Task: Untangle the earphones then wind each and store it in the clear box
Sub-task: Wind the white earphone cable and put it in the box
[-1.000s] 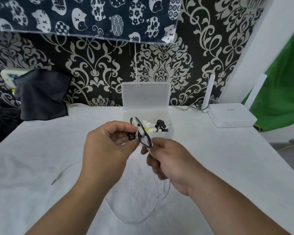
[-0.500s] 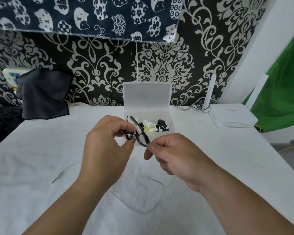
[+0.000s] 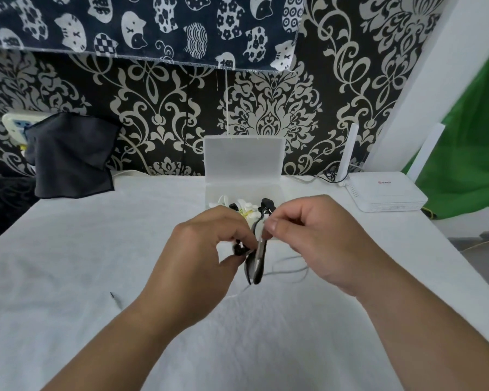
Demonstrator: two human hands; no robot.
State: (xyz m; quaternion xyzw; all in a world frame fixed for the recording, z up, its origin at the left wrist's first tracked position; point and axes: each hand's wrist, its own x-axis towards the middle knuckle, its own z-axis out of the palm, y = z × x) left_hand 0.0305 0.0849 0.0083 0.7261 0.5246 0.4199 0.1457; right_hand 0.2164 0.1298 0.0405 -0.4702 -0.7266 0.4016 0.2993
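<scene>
Task status: winding in progress. The left hand (image 3: 206, 249) pinches the black earbuds of the earphone (image 3: 257, 263) between thumb and fingers, holding a flattened black coil that hangs below the fingertips above the white cloth-covered table (image 3: 68, 263). The right hand (image 3: 316, 235) is closed in a pinch at the top of that coil, thumb against forefinger, gripping the cable. A loose length of thin cable (image 3: 290, 268) trails from the coil under the right hand and is blurred; its end cannot be traced. The clear box (image 3: 243, 190) stands open just behind the hands, lid upright against the patterned wall. Inside it lie wound earphones in white and black; their exact count cannot be determined. Judgement: part of the set is already stored, and the earphone in hand is largely wound. Remaining work appears to be taking up the trailing cable, securing the coil, and placing it in the box. A thin dark item (image 3: 116, 300) lies on the cloth to the left; whether it belongs to another earphone cannot be told.
</scene>
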